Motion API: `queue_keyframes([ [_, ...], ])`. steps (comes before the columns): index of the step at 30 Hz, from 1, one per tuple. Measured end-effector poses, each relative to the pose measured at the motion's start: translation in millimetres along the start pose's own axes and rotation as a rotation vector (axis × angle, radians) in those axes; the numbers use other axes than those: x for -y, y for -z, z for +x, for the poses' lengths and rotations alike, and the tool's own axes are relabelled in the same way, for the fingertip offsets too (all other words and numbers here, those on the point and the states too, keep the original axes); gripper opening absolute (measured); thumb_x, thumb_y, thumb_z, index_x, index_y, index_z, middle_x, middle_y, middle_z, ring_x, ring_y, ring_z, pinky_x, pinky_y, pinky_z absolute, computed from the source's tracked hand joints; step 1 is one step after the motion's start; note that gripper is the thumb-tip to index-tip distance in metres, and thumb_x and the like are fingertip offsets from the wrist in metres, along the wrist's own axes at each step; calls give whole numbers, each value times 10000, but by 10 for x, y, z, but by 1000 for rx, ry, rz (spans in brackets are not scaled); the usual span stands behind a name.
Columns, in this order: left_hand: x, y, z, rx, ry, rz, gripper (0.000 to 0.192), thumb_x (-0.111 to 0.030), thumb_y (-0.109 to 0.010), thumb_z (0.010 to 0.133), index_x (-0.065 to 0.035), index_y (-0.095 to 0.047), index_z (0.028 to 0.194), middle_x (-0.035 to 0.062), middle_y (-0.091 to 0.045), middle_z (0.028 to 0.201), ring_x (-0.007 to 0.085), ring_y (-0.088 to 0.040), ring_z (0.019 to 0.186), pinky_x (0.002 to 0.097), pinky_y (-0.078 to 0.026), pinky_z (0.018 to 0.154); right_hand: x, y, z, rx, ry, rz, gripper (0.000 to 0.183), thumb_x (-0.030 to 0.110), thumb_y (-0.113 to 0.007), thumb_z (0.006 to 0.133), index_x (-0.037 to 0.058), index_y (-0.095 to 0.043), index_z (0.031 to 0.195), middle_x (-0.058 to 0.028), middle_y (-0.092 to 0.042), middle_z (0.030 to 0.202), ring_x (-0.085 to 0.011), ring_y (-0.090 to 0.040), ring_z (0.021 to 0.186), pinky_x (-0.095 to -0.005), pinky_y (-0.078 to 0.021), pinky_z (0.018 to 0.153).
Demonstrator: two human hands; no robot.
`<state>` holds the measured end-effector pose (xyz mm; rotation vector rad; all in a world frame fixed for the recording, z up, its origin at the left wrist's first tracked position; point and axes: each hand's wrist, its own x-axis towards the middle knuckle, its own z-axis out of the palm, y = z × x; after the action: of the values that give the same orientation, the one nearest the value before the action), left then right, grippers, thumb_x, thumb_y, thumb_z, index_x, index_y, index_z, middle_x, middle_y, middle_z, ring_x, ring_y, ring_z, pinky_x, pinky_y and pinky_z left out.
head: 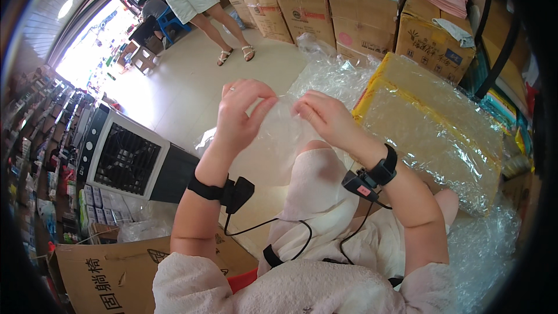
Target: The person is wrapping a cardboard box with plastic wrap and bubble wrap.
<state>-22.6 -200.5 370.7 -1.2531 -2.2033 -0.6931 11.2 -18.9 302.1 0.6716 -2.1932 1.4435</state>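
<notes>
My left hand (244, 111) pinches a thin clear plastic bag (281, 139) at its upper edge between thumb and fingertips. Close by on the right, my right hand (320, 115) grips the same upper edge with curled fingers. The bag hangs between the hands, in front of my knee; its lower end is hard to make out. Black straps with small devices are on both forearms, and thin cables run from them. To the right of my knee stands a large carton (427, 126) with yellow tape, covered in clear plastic film.
Cardboard boxes (305, 13) line the far wall. A person (196, 0) in white shorts stands ahead; another sits on a blue chair (168, 22) near the doorway. An air cooler (128, 157) and stocked shelves are at left. A flattened carton (109, 270) lies lower left, crumpled plastic film (479, 248) lower right.
</notes>
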Motion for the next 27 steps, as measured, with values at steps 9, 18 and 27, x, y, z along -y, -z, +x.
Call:
queue_keyframes([
  [9, -90, -50, 18, -189, 81, -179, 86, -11, -593, 722, -37, -528, 772, 57, -564, 768, 210, -535, 712, 287, -396, 676, 369, 33, 176, -254, 71, 84, 185, 163, -596, 781, 31, -589, 911, -66, -568, 746, -199, -561, 729, -277, -439, 691],
  [18, 2, 341, -18, 141, 263, -256, 251, -109, -696, 680, -28, -560, 875, 49, -564, 770, 154, -543, 711, 263, -428, 713, 280, 361, 280, -230, 2, 206, 143, 105, -540, 837, -5, -604, 902, -52, -623, 831, -99, -567, 738, -226, -438, 681],
  [27, 748, 1266, -354, 257, 375, -47, 308, -177, -719, 639, -32, -590, 878, 59, -608, 812, 172, -556, 768, 291, -441, 718, 426, 973, 852, -467, 75, 207, 203, 173, -482, 889, 20, -596, 958, -35, -623, 842, -71, -558, 736, -198, -438, 684],
])
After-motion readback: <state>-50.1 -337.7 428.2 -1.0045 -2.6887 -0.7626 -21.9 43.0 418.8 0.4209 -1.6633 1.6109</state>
